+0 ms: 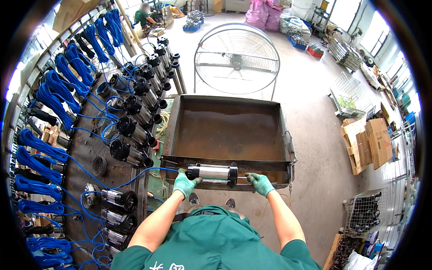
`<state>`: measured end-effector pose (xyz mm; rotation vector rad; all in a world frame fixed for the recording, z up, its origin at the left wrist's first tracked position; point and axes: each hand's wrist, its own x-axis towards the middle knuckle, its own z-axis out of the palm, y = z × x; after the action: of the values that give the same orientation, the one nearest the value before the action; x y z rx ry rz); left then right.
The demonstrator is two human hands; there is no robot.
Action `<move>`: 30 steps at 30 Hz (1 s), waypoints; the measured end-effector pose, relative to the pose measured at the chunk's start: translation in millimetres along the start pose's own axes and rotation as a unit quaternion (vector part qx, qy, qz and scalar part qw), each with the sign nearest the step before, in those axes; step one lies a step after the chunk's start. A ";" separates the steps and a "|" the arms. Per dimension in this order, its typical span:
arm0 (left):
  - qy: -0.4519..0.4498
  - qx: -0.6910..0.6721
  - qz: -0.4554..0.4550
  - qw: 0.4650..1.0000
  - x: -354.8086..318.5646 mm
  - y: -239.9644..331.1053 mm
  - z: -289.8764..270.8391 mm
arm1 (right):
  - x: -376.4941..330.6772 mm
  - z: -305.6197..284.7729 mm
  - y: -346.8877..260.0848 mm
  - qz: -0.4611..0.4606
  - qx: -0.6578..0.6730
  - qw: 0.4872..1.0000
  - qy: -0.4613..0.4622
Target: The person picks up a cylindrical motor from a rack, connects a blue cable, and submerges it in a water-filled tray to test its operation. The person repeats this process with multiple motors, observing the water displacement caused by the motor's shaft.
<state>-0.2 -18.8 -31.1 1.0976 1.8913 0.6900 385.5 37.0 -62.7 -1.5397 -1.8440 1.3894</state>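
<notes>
A submersible pump point(212, 173), a silver cylinder with black ends, lies level across the near part of a metal water tank point(230, 98). My left hand point(183, 183), in a green glove, is closed on its left end, where a blue cable point(155, 168) leads off to the left. At its right end, my right hand point(261, 183), also gloved in green, is closed around a thin metal rod point(242, 177) that meets the black cap. The rod's far end is mostly hidden by the glove. Brown, murky water point(227, 132) fills the tank.
A dark workbench point(83, 153) on my left carries several similar pumps point(130, 128) with coiled blue cables point(42, 146). Behind the tank stands a large round fan point(236, 63). Cardboard point(378, 143) and a wire basket point(366, 211) are at right. A person point(143, 17) sits far back left.
</notes>
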 end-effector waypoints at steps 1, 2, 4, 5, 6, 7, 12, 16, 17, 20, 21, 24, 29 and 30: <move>0.001 -0.010 0.003 1.000 2.0 -4.2 1.0 | 4.0 4.9 1.4 0.093 0.090 0.991 -0.019; 0.003 -0.020 0.006 1.000 2.8 -8.2 1.4 | 7.1 10.5 2.7 0.147 0.149 0.978 -0.022; 0.007 0.006 0.002 1.000 -4.8 5.2 -1.5 | 10.8 17.6 -13.7 0.254 0.261 0.931 -0.026; 0.005 0.020 0.000 1.000 -7.6 16.6 -2.8 | 17.0 25.1 1.8 0.292 0.328 0.898 -0.002; 0.008 0.035 -0.004 0.999 -9.4 21.1 -5.5 | 17.0 26.7 0.3 0.285 0.321 0.903 0.006; 0.005 0.026 -0.001 1.000 -8.4 16.9 -5.4 | 16.8 27.8 -1.1 0.278 0.314 0.908 0.015; 0.001 0.013 0.006 1.000 -0.7 -2.2 -2.9 | -5.7 12.8 -7.9 -0.180 -0.109 0.975 0.075; 0.005 0.028 0.005 1.000 -4.0 4.6 -3.8 | -14.9 -4.5 -25.3 -0.056 -0.070 0.996 -0.019; 0.008 0.027 0.008 1.000 -0.4 -2.8 -1.2 | -10.4 1.4 -15.6 0.013 -0.004 1.000 -0.004; 0.019 0.021 0.022 0.999 -0.3 -6.9 1.6 | 5.8 0.5 -24.6 0.266 0.280 0.922 -0.039; 0.023 0.019 0.028 0.999 0.0 -5.1 1.9 | 9.0 1.9 -20.3 0.280 0.295 0.912 -0.045; 0.008 0.027 0.025 0.999 -0.7 -1.5 0.9 | 5.0 12.4 -9.9 0.146 0.185 0.972 0.014; 0.017 0.016 0.029 0.999 -2.6 -4.7 1.3 | -18.3 7.9 -12.9 -0.080 -0.285 0.953 0.064; 0.022 0.014 0.032 0.999 -3.8 -1.2 0.0 | -17.8 7.4 -16.4 -0.072 -0.301 0.949 0.058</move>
<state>0.4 -22.8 -30.6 1.1727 1.9152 0.7308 377.1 19.1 -46.9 -1.6571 -2.3805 0.6731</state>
